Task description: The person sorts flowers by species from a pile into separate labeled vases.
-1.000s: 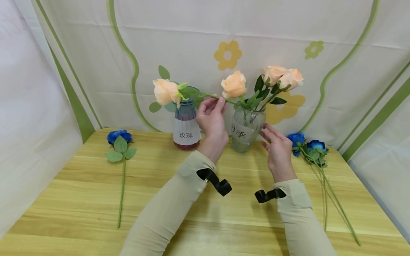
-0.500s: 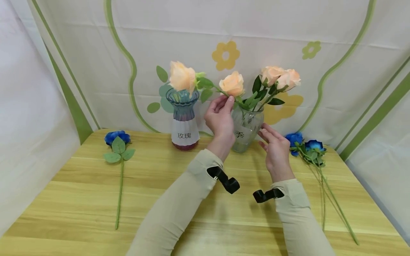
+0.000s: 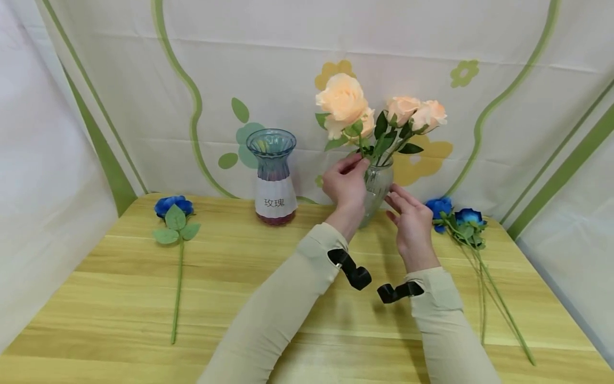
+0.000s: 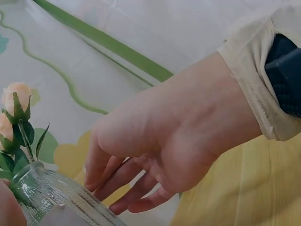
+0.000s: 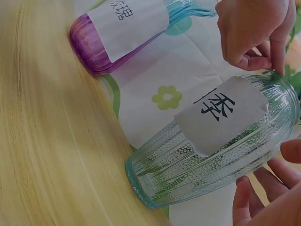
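My left hand (image 3: 358,160) pinches the green stem of a peach rose (image 3: 341,98) just above the mouth of a clear ribbed glass vase (image 3: 379,184). The rose stands nearly upright beside the other peach roses (image 3: 414,112) in that vase. In the right wrist view the left hand (image 5: 254,33) pinches at the rim of the clear vase (image 5: 221,155), which bears a paper label. My right hand (image 3: 400,200) hovers at the vase's right side with relaxed fingers (image 5: 263,197) and holds nothing. The left wrist view shows the right hand (image 4: 155,155) close to the vase (image 4: 42,193).
A blue-and-purple labelled vase (image 3: 273,176) stands empty to the left of the clear one. One blue rose (image 3: 172,205) lies at the left of the wooden table (image 3: 120,288). Two blue roses (image 3: 460,221) lie at the right. A printed cloth backdrop (image 3: 144,80) hangs behind.
My left hand swung the peach rose from lying sideways near the blue vase to upright and carried it right, to the clear vase's mouth. The right hand barely moved.
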Demonstrator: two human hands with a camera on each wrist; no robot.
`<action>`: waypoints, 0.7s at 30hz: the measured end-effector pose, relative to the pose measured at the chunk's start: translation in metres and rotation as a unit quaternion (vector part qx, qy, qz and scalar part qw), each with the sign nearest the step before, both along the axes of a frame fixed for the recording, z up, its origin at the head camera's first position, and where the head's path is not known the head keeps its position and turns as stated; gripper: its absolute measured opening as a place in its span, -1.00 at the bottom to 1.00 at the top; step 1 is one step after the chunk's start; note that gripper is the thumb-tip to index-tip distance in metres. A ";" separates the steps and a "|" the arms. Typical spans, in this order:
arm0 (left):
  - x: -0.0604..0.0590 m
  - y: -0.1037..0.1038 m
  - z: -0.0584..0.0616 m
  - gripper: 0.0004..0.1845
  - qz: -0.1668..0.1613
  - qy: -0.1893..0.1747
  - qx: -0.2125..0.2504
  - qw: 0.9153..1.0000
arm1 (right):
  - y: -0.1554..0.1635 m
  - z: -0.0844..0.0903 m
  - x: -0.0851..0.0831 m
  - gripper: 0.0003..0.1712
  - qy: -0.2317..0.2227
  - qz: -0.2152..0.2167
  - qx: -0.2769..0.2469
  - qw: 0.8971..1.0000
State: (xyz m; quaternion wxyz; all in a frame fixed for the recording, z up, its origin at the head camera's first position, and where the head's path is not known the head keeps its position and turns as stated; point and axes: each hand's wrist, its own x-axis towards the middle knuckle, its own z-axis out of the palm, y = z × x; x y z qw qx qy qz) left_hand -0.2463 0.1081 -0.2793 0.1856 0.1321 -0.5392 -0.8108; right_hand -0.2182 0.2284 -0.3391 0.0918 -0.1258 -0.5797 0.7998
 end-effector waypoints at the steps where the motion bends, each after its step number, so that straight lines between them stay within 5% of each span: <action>1: 0.000 0.000 -0.001 -0.91 0.000 -0.002 -0.003 1.000 | 0.000 0.000 0.000 -0.54 0.000 0.001 -0.001 1.000; 11: 0.007 0.007 -0.003 -0.91 0.008 0.050 -0.014 0.999 | -0.001 -0.001 -0.001 -0.55 0.000 0.002 -0.007 1.000; 18: 0.012 0.011 -0.004 -0.93 -0.006 0.027 -0.150 0.988 | -0.001 -0.001 0.000 -0.57 0.002 -0.006 -0.003 1.000; 21: 0.013 0.011 -0.010 -0.88 -0.016 0.041 -0.149 0.988 | -0.002 -0.001 0.000 -0.56 0.003 -0.003 -0.001 1.000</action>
